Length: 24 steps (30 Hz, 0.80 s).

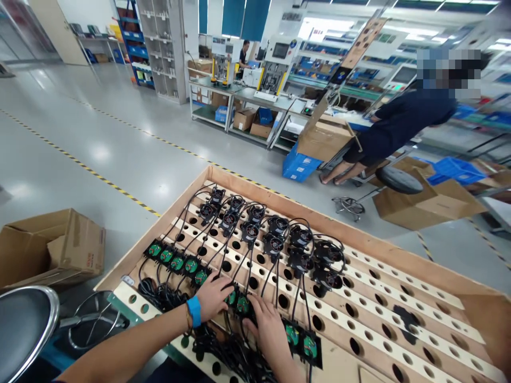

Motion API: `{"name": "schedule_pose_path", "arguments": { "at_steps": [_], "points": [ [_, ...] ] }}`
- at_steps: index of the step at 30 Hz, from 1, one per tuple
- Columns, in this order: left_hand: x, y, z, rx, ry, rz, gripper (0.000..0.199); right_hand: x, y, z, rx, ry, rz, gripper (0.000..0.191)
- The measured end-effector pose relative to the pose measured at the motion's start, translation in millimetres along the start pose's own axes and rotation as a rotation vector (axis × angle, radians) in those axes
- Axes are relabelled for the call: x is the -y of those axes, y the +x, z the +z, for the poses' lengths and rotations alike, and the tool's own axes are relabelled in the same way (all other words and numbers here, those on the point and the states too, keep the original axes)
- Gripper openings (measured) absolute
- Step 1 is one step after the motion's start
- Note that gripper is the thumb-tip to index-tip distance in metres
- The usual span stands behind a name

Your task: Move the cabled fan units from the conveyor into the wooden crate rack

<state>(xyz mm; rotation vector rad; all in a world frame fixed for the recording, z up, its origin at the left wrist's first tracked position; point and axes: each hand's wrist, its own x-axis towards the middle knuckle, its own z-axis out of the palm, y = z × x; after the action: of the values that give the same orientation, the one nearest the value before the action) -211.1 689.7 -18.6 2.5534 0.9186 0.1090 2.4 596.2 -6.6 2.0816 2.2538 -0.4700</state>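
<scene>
I had both hands down on the green-topped parts (pixel 239 303) sitting in the near row of the perforated wooden tray (pixel 399 266). My left hand (pixel 213 295) lay flat with its fingers spread over one of them, pressing rather than gripping. My right hand (pixel 269 324) covered the next part along, fingers curled down onto it; whether it actually pinched anything I could not tell. More green parts (pixel 178 262) ran in a slanted line to the left, and two more (pixel 301 340) sat just right of my right hand. Black cables (pixel 239 255) led from these up to a cluster of small black fans (pixel 275 236) near the tray's far wall. The right half of the tray showed only rows of holes, so there was open room that way. The tray's left edge stood close to a cardboard box (pixel 59 247) and a metal stool (pixel 24 324). Beyond the far wall was bare floor, with a seated person (pixel 399 125) well apart.
</scene>
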Motion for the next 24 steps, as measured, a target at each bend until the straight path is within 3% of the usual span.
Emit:
{"name": "schedule_pose_path", "arguments": {
  "at_steps": [3, 8, 11, 13, 15, 18, 21, 24],
  "points": [
    [3.6, -3.3, 10.0, -0.015, 0.09, 0.046, 0.054, -3.9, -2.4, 20.8, -0.103, -0.098, -0.053, 0.044],
    [-8.9, -1.7, 19.4, -0.001, 0.261, 0.077, 0.051, -10.8, -9.2, 52.1, -0.308, -0.255, -0.113, 0.042],
    [-2.3, -9.3, 3.9, -0.018, 0.18, 0.081, 0.063, -11.0, -12.1, 53.6, -0.425, -0.218, -0.15, 0.044],
    [12.7, -18.5, -16.5, -0.032, 0.099, 0.006, 0.08, 0.5, -8.6, 43.5, -0.459, -0.138, -0.107, 0.048],
    [32.3, -27.4, -37.7, -0.02, 0.067, -0.123, 0.087, 23.7, 2.9, 26.1, -0.412, -0.032, -0.054, 0.051],
    [57.4, -34.8, -57.8, 0.066, 0.057, -0.217, 0.069, 67.3, 33.0, -2.4, -0.206, 0.078, -0.016, 0.056],
    [66.8, -36.3, -60.2, 0.102, 0.054, -0.18, 0.063, 96.5, 59.6, -19.4, 0.006, 0.049, 0.029, 0.058],
    [63.9, -35.1, -52.7, 0.105, 0.063, -0.175, 0.071, 104.5, 68.1, -21.7, 0.077, -0.012, 0.032, 0.055]
  ]
}}
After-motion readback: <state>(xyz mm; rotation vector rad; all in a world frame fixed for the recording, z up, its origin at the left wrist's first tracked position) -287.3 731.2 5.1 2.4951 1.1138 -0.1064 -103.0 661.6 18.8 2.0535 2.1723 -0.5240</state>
